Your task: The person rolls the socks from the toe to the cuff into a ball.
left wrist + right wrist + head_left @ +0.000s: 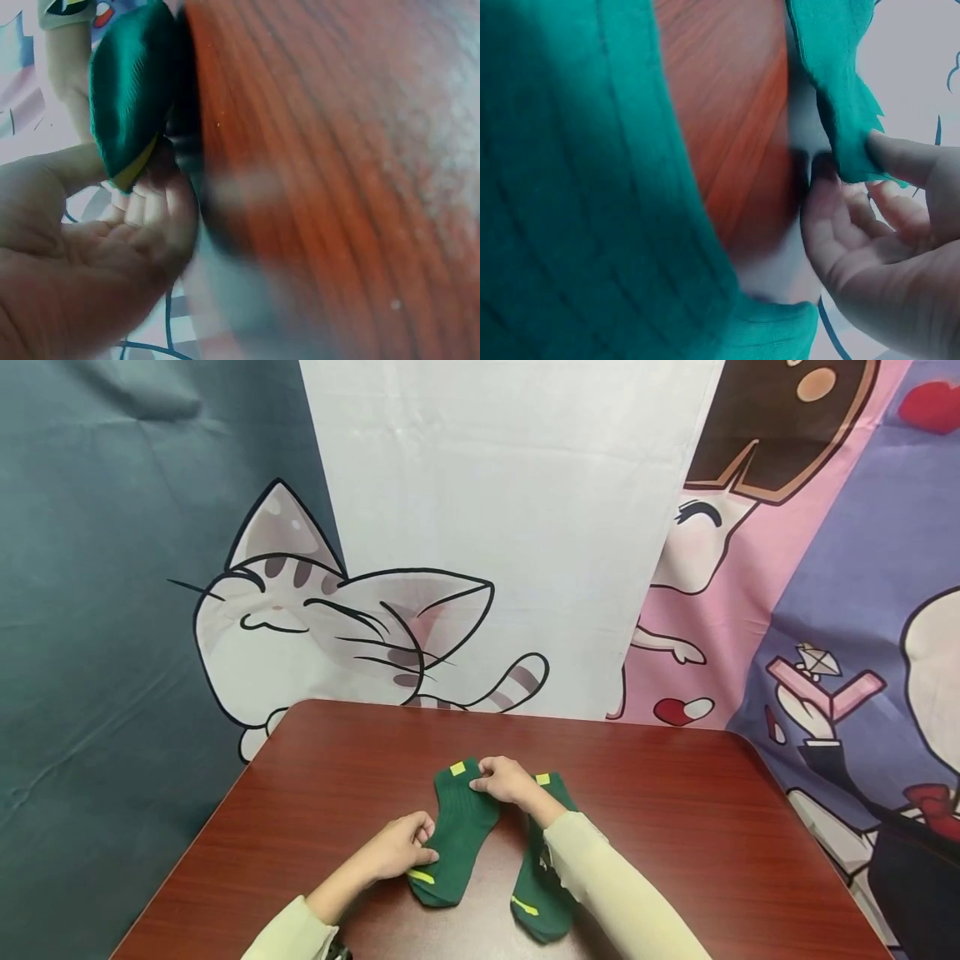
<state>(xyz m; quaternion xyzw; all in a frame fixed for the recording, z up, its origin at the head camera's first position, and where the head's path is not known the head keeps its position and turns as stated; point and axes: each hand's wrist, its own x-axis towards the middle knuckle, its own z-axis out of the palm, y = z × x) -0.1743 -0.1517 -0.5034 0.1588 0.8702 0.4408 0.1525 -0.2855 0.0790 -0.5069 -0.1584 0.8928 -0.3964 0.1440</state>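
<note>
A green sock [461, 827] with a yellow patch at its cuff and a yellow stripe near the toe lies between my hands. My left hand [399, 847] pinches its edge at the heel side, close to the stripe; in the left wrist view the thumb and fingers close on the green fabric [133, 90]. At the cuff, my right hand [506, 779] pinches the sock's corner, also visible in the right wrist view [847, 112]. A second green sock [546, 897] with matching yellow marks lies to the right, partly hidden under my right forearm.
The socks are on a reddish-brown wooden table [360, 752] with rounded far corners. Behind it hangs a cloth backdrop [510, 485] printed with a cartoon cat and figures. My right sleeve [622, 885] crosses over the second sock.
</note>
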